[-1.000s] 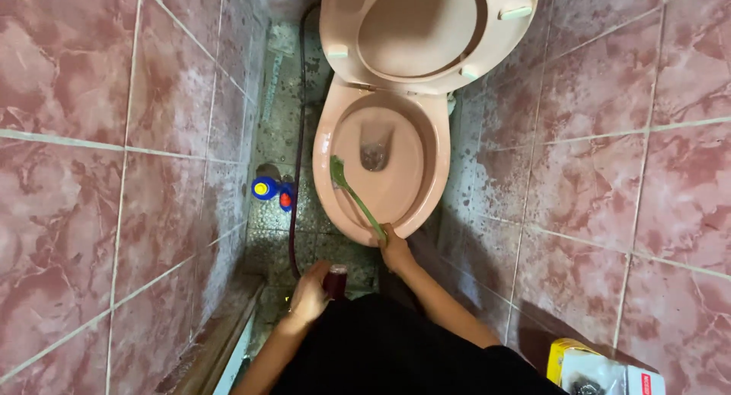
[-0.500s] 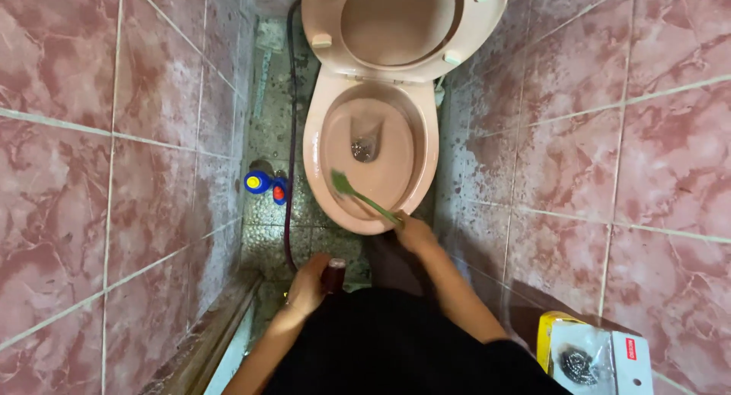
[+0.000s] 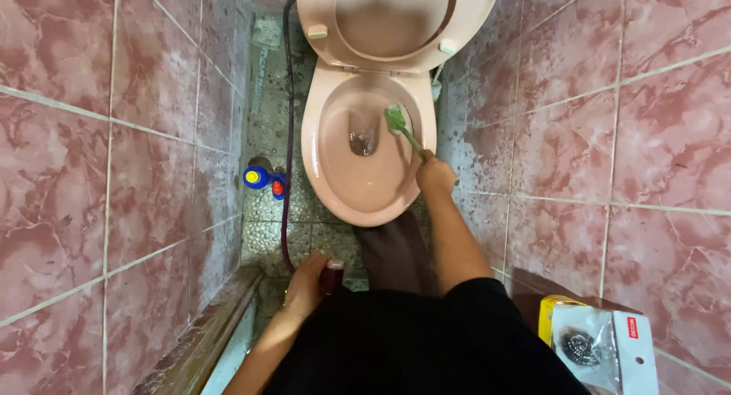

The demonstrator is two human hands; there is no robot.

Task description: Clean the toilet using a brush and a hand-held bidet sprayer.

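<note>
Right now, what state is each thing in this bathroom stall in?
Pink toilet seat and lid: raised.
Pink toilet bowl: open, wet.
Green toilet brush: inside the bowl, in the right hand.
Dark red hose nozzle: gripped by the left hand.
Blue bottle: upright, capped.

Floor (image 3: 268,121): dark speckled pebble tile, wet-looking, running as a narrow strip between pink marbled walls. Pink toilet (image 3: 365,155) is standing on it at the far end. Blue bottle with yellow cap (image 3: 256,177) is lying on the floor just left of the bowl. Dark hose (image 3: 288,136) is trailing along it beside the bottle.
</note>
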